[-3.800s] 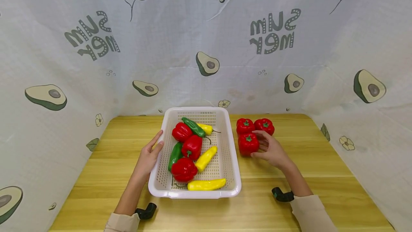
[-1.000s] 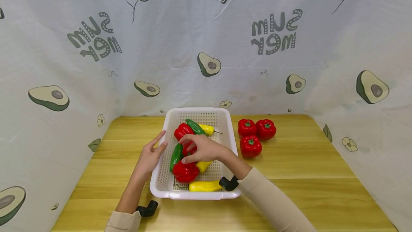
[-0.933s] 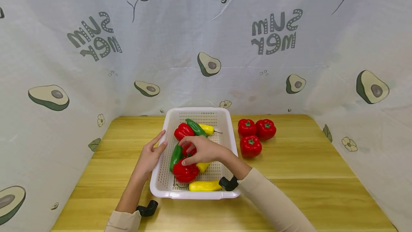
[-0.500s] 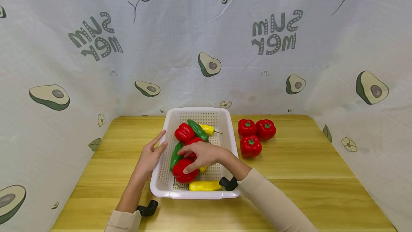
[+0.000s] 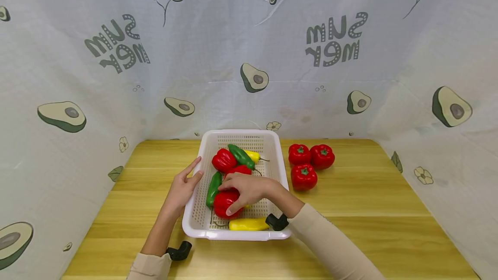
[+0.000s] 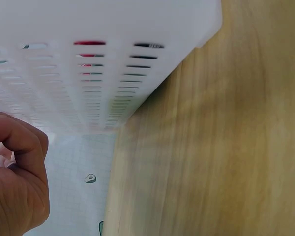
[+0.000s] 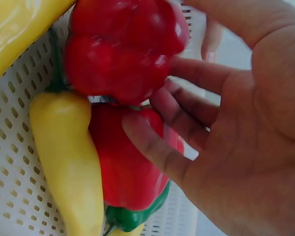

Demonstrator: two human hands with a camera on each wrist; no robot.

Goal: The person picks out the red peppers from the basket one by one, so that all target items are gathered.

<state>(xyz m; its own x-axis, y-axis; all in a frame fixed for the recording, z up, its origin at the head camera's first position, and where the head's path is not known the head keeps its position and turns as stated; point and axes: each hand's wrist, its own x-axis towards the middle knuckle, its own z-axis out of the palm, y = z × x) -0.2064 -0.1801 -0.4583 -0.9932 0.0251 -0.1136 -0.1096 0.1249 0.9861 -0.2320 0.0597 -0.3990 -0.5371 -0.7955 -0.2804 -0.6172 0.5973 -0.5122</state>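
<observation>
A white perforated basket (image 5: 237, 235) holds red bell peppers and long green and yellow peppers. My left hand (image 5: 183, 189) grips its left rim, thumb over the edge. Inside the basket, my right hand (image 5: 250, 190) curls its thumb and fingers round the front red bell pepper (image 5: 223, 204). Behind that lie another red bell pepper (image 5: 243, 169), partly covered by my hand, and a third one (image 5: 223, 160). A green pepper (image 5: 214, 189) lies along the left side. One yellow pepper (image 7: 66, 157), nearly hidden in the head view, shows in the right wrist view.
Three red bell peppers (image 5: 304, 177) stand on the wooden table (image 5: 373, 193), right of the basket. A yellow pepper (image 5: 249, 224) lies at the basket's front; a green pepper (image 5: 241, 157) and another yellow one (image 5: 253, 155) lie at its back. A patterned cloth (image 5: 218, 55) surrounds the table.
My right hand has left the peppers on the table for the basket. Lately it has moved slightly forward-down onto the front red bell pepper, which has shifted right. My left hand stays on the rim.
</observation>
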